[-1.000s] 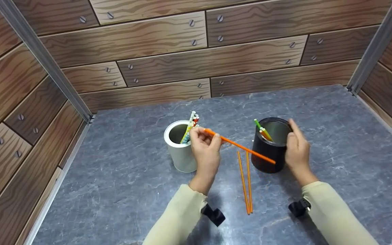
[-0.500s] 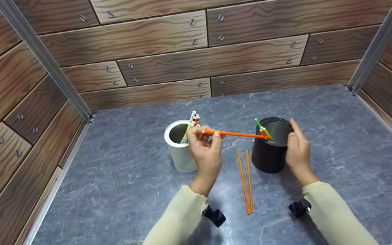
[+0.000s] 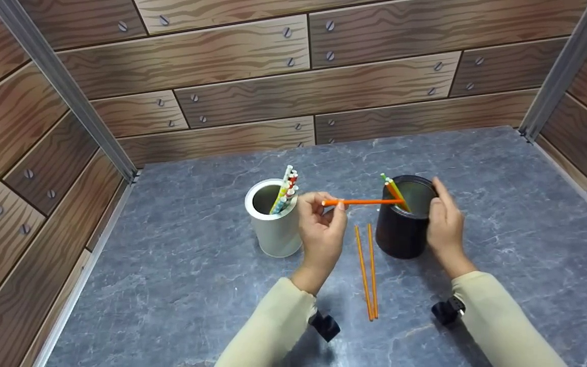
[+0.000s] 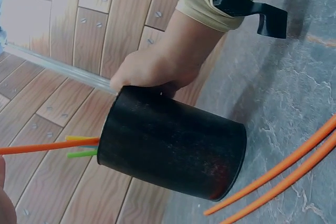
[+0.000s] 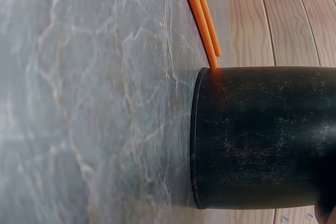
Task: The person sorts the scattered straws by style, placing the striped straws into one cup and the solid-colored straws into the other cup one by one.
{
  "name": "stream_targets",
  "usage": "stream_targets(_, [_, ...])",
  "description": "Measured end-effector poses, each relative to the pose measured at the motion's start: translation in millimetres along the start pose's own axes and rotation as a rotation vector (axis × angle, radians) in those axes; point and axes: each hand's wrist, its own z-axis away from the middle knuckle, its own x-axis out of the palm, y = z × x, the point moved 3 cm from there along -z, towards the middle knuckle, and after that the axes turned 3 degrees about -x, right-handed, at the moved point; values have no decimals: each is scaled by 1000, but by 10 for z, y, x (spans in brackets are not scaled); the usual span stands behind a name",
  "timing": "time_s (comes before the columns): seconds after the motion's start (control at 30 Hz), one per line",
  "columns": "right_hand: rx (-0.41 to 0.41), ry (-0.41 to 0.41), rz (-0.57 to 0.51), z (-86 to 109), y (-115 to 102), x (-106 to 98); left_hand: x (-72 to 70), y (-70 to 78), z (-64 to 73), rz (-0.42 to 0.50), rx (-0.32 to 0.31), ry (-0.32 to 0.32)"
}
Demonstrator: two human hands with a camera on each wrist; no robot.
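Note:
My left hand (image 3: pixel 321 227) pinches one end of an orange straw (image 3: pixel 365 202) between thumb and fingers. The straw lies nearly level, its far end at the mouth of the black can (image 3: pixel 400 234). In the left wrist view this held straw (image 4: pixel 47 147) overlaps the can's rim, where yellow and green straws stick out. My right hand (image 3: pixel 445 224) grips the can's right side, with one finger stretched up past the rim. The can stands upright and holds a few colored straws (image 3: pixel 393 188). Two more orange straws (image 3: pixel 366 275) lie side by side on the table, left of the can.
A white can (image 3: pixel 277 237) stands behind and left of my left hand, with several patterned straws (image 3: pixel 286 191) leaning in it. Wood-print walls (image 3: pixel 252 66) with metal corner posts enclose the grey marbled table (image 3: pixel 181 285).
The held straw has swung up from slanting across the front of the black can to level at its rim. My left hand has shifted slightly right; my right hand stays on the can.

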Motion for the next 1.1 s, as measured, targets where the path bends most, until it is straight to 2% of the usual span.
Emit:
stream_targets(0.13, [-1, 3, 9, -3, 4, 1, 13, -43, 13, -30, -21, -20])
stream_targets(0.37, [7, -14, -11, -6, -3, 12, 53, -126, 68, -65, -114, -69])
stream_targets(0.63, [9, -7, -12, -2, 5, 17, 101, -208, 159, -132, -176, -108])
stream_targets(1.1, [2, -4, -7, 2, -1, 2, 151, -264, 237, -136, -188, -163])
